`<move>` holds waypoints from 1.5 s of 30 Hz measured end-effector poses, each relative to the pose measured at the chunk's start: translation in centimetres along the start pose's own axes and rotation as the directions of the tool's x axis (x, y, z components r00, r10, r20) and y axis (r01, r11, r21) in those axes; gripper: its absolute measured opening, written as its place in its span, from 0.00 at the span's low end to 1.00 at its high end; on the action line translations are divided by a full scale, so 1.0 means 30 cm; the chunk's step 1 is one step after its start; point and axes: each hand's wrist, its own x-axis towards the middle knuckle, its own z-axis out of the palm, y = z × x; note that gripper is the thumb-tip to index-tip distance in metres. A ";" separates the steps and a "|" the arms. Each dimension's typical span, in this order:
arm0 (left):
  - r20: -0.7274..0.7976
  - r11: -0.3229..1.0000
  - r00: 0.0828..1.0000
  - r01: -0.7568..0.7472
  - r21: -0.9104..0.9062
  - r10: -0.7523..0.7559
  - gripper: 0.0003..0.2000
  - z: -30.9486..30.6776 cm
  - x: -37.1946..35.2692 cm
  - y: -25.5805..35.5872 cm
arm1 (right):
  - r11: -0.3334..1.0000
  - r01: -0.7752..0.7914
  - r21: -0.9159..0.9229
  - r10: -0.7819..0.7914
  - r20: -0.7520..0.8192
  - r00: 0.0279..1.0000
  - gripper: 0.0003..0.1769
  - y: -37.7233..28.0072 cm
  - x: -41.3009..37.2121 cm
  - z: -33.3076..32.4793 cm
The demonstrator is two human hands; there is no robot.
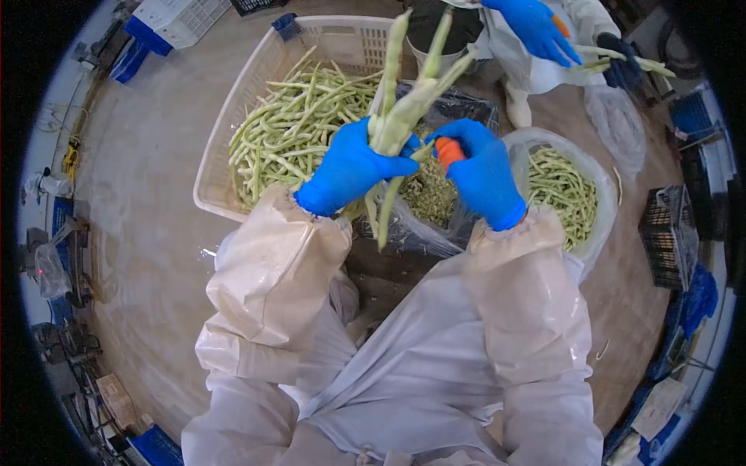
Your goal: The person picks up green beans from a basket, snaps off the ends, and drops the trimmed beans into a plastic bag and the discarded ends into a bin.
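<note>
My left hand (pixel 347 168), in a blue glove, is closed around a bunch of long green beans (pixel 400 116), their tips pointing up and a few ends hanging below the fist. Just to its right, my right hand (pixel 486 172), also gloved in blue, grips a small knife by its orange handle (pixel 449 153). The knife's blade is hard to make out against the bean ends beside it. Below both hands is a plastic-lined crate (pixel 412 239) with chopped green trimmings (pixel 429 190) in it.
A large white crate (pixel 214 167) full of green beans stands at the left. At the right, a plastic-lined tub (pixel 602 210) holds more beans. Across from me, a co-worker's blue-gloved hand (pixel 536 27) and dark-gloved hand (pixel 622 68) are near some beans. Black crates (pixel 667 237) line the right side.
</note>
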 end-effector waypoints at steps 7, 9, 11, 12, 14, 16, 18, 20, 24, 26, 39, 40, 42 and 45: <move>-0.198 0.937 0.980 -0.076 -0.340 0.008 0.17 -0.021 0.014 0.024 | 0.930 -0.313 0.191 0.229 0.364 0.903 0.10 0.026 0.011 -0.007; -0.349 0.910 0.936 -0.189 -0.369 0.053 0.15 -0.069 0.027 0.040 | 0.944 -0.015 -0.329 0.177 0.469 0.865 0.11 0.095 -0.003 0.010; -0.469 0.868 0.881 -0.276 -0.412 0.057 0.15 -0.132 0.039 0.041 | 0.888 0.133 -0.441 0.038 0.357 0.933 0.12 0.154 -0.029 0.014; -0.479 0.866 0.875 -0.295 -0.404 0.075 0.15 -0.157 0.037 0.048 | 0.911 0.155 -0.383 -0.060 0.247 0.967 0.12 0.145 -0.033 0.021; -0.516 0.846 0.851 -0.344 -0.408 0.097 0.14 -0.169 0.034 0.045 | 0.989 0.051 -0.137 -0.032 0.138 0.990 0.12 0.126 -0.020 0.025; -0.551 0.842 0.828 -0.369 -0.394 0.105 0.14 -0.164 0.032 0.044 | 0.941 -0.246 0.231 0.195 0.224 0.955 0.13 0.027 0.008 0.012; -0.578 0.858 0.809 -0.368 -0.358 0.106 0.14 -0.149 0.038 0.044 | 0.891 -0.279 0.359 0.196 0.249 0.948 0.13 -0.015 0.011 0.023; -0.574 0.863 0.811 -0.366 -0.348 0.112 0.14 -0.135 0.034 0.048 | 0.851 -0.309 0.424 0.212 0.261 0.942 0.13 -0.024 0.004 0.030; -0.572 0.878 0.809 -0.368 -0.306 0.140 0.14 -0.127 0.036 0.046 | 0.837 -0.366 0.406 0.268 0.277 0.923 0.12 -0.034 0.007 0.027; -0.572 0.879 0.808 -0.366 -0.306 0.137 0.13 -0.123 0.036 0.044 | 0.854 -0.383 0.352 0.291 0.287 0.913 0.12 -0.036 0.009 0.025; -0.393 0.753 0.912 -0.178 -0.633 -0.115 0.10 -0.085 0.024 0.003 | 0.572 -0.310 0.760 0.263 0.188 0.946 0.13 -0.046 0.045 -0.050; -0.265 0.659 0.935 -0.048 -0.751 -0.234 0.09 -0.081 0.025 -0.023 | 0.440 -0.360 0.823 0.273 0.259 0.926 0.13 -0.037 0.047 -0.048; -0.139 0.575 0.959 0.029 -0.817 -0.246 0.11 -0.059 0.018 -0.043 | 0.563 -0.391 0.728 0.197 0.341 0.919 0.12 -0.043 0.050 -0.040; -0.100 0.510 0.969 0.030 -0.859 -0.226 0.12 -0.068 0.030 -0.043 | 0.933 -0.312 0.180 0.261 0.259 0.930 0.11 0.029 0.032 0.048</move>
